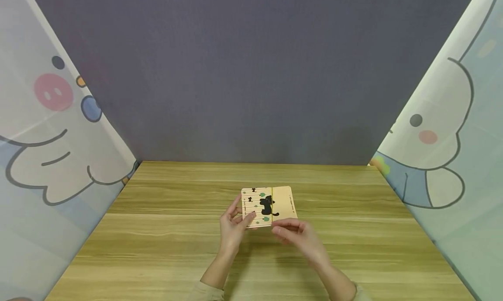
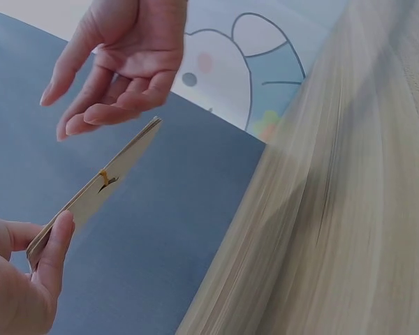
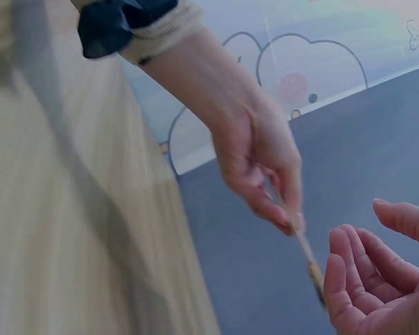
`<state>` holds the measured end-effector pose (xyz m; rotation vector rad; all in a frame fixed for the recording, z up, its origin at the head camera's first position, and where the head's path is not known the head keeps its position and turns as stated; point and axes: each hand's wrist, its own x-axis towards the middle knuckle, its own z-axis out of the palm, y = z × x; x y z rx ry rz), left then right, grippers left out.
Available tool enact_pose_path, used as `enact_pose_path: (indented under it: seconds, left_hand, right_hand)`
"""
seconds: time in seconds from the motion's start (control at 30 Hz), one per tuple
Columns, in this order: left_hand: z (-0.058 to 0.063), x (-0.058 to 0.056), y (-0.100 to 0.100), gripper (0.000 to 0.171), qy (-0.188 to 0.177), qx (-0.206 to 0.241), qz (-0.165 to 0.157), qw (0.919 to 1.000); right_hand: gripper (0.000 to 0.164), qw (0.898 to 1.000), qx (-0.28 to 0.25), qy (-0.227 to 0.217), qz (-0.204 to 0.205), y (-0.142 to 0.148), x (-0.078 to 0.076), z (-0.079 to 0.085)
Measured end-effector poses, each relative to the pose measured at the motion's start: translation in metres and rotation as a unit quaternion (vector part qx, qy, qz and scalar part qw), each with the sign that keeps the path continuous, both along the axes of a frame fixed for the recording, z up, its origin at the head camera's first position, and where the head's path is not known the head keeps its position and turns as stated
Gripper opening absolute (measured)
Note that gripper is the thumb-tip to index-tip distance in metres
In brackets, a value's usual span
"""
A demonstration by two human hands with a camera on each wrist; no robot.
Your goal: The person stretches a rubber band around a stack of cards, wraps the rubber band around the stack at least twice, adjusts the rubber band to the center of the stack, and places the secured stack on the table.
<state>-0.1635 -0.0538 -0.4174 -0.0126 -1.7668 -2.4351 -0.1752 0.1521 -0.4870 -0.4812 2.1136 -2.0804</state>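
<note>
My left hand (image 1: 231,232) holds a thin cream notebook (image 1: 254,207) by its left side, with the thumb on top and the fingers beneath. The cover carries a black cat, smaller black figures and green shapes. A yellow rubber band (image 1: 272,208) runs across it near the middle. Edge-on in the left wrist view, the notebook (image 2: 129,155) is raised off the table. At its near right edge is my right hand (image 1: 301,237), fingers loosely bent and holding nothing. The right wrist view shows this hand (image 3: 387,289) palm up beside the notebook's end, thumb apart from the fingers.
The wood-grain table (image 1: 165,235) spreads out below both hands. A dark grey panel (image 1: 251,74) stands along its back edge. Pale cloths with cartoon animals hang at the left (image 1: 23,117) and right (image 1: 452,152).
</note>
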Motion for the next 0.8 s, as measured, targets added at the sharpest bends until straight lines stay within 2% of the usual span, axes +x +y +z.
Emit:
enact_pose_path:
  seconds: [0.1, 0.17, 0.2, 0.27, 0.37, 0.5, 0.7, 0.8]
  left_hand:
    - [-0.001, 0.000, 0.000, 0.064, 0.001, 0.007, -0.004, 1.0000]
    - [-0.001, 0.000, 0.001, 0.065, 0.001, 0.010, -0.005, 0.9999]
    - [-0.001, 0.000, 0.001, 0.065, 0.001, 0.009, -0.005, 0.9999]
    - [-0.002, 0.001, 0.001, 0.065, -0.001, 0.009, -0.005, 1.0000]
    - [-0.003, 0.002, 0.002, 0.065, -0.006, 0.009, -0.006, 0.9999]
    - [-0.005, 0.003, 0.002, 0.065, -0.013, 0.010, -0.008, 0.9998]
    - [-0.007, 0.004, 0.001, 0.065, -0.014, 0.005, -0.013, 0.9998]
    - [-0.007, 0.006, 0.001, 0.065, -0.010, 0.005, -0.017, 0.9998]
  right_hand:
    - [0.030, 0.999, 0.022, 0.027, -0.022, -0.005, 0.013, 0.050]
    - [0.033, 0.998, 0.033, 0.028, -0.038, -0.011, 0.021, 0.083]
    - [0.034, 0.997, 0.047, 0.014, -0.051, -0.015, 0.027, 0.104]
    - [0.032, 0.996, 0.062, 0.016, -0.063, -0.016, 0.027, 0.118]
    - [0.028, 0.992, 0.090, 0.028, -0.085, -0.015, 0.021, 0.127]
    - [0.027, 0.985, 0.124, 0.060, -0.107, -0.012, 0.006, 0.127]
    - [0.025, 0.976, 0.151, 0.113, -0.106, -0.011, -0.014, 0.129]
    - [0.020, 0.971, 0.160, 0.146, -0.098, -0.014, -0.018, 0.137]
